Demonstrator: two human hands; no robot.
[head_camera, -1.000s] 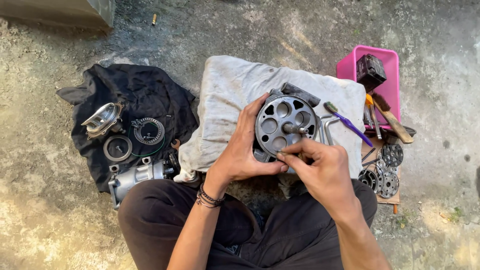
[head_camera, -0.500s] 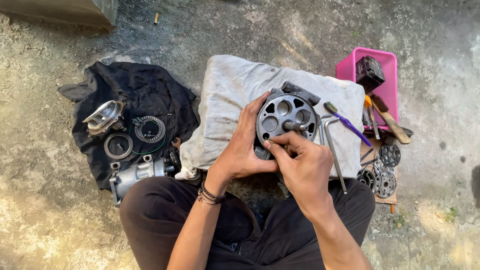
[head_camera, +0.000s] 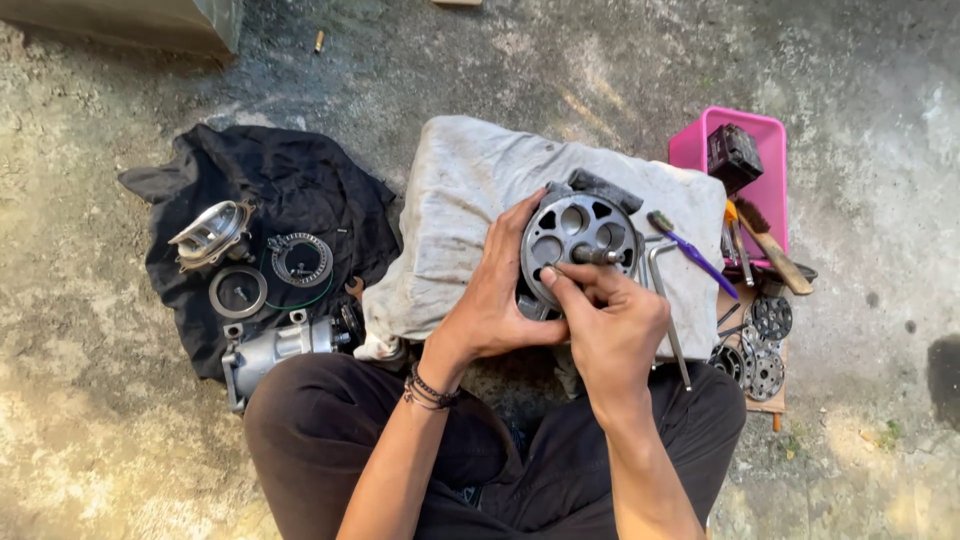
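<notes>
A round grey metal housing (head_camera: 580, 235) with several circular bores and a short centre shaft stands on a dirty white cloth (head_camera: 470, 190) in front of me. My left hand (head_camera: 500, 290) grips its left rim, thumb and fingers wrapped around the edge. Over the lower front face, my right hand (head_camera: 605, 320) has its fingers pinched together at a bore near the shaft. Whether a small part sits in that pinch is hidden.
A black cloth (head_camera: 300, 180) at left carries a metal cover (head_camera: 210, 232), two rings (head_camera: 238, 292) and a cylindrical body (head_camera: 275, 350). Right of the white cloth lie a hex key (head_camera: 668, 310), a purple-handled tool (head_camera: 692, 255), a pink tray (head_camera: 765, 140) and round plates (head_camera: 760, 350).
My right hand has shifted slightly left and up across the housing face, fingers closing onto a bore beside the shaft. The left hand keeps its grip on the rim.
</notes>
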